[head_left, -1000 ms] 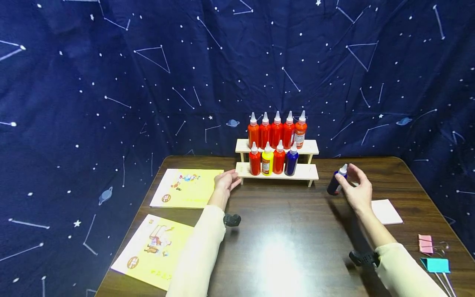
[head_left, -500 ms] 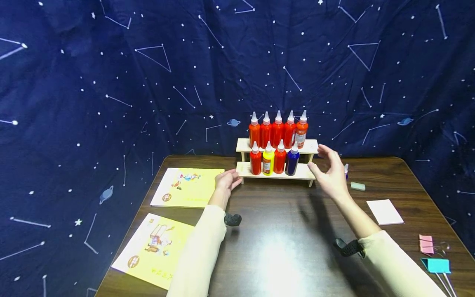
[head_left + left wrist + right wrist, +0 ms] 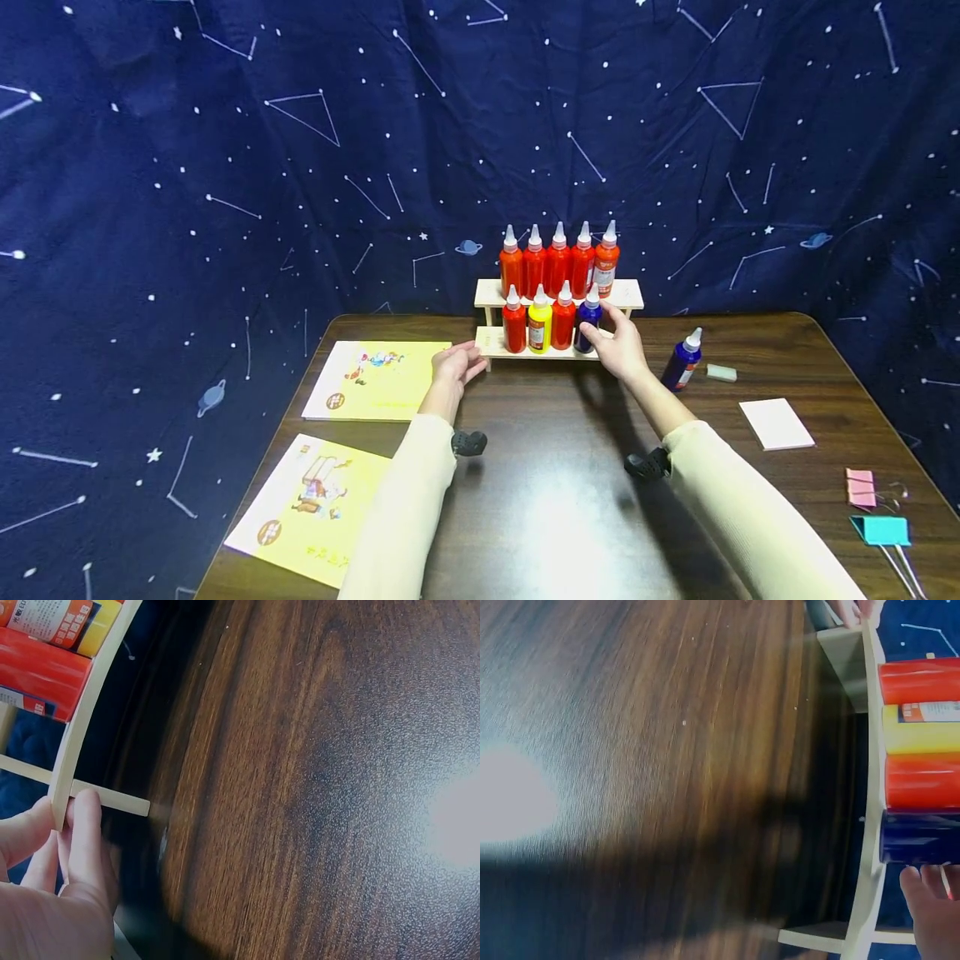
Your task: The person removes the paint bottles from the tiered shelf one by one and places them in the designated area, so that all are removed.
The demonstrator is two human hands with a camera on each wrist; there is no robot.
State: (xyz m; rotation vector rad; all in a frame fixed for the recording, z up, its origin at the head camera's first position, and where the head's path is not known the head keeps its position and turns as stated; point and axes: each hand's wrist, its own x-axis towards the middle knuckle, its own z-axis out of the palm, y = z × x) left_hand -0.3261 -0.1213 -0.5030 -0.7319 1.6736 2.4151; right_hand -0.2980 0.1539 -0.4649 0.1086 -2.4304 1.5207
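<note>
In the head view my left hand (image 3: 454, 367) pinches the left end of a two-tier wooden rack (image 3: 491, 340), thumb above the lower shelf and fingers beneath it. My right hand (image 3: 619, 343) is at the right side of a dark blue paint bottle (image 3: 588, 315) on that shelf. Its fingertips lie against or just beside the bottle in the right wrist view; contact is hard to tell. Left of this bottle stand a red bottle (image 3: 562, 323), a yellow bottle (image 3: 539, 321) and another red bottle (image 3: 514, 327). Several red-orange bottles (image 3: 557, 271) line the upper shelf.
A second dark blue bottle (image 3: 682, 362) stands on the table right of the rack, beside a pale green block (image 3: 722, 373). White paper (image 3: 776, 425), a pink clip (image 3: 860, 488) and a teal clip (image 3: 881, 531) lie at right. Yellow booklets (image 3: 397, 375) lie at left.
My right hand has let go of the blue bottle standing on the table and moved left to the blue bottle on the lower shelf. My left hand has stayed on the rack.
</note>
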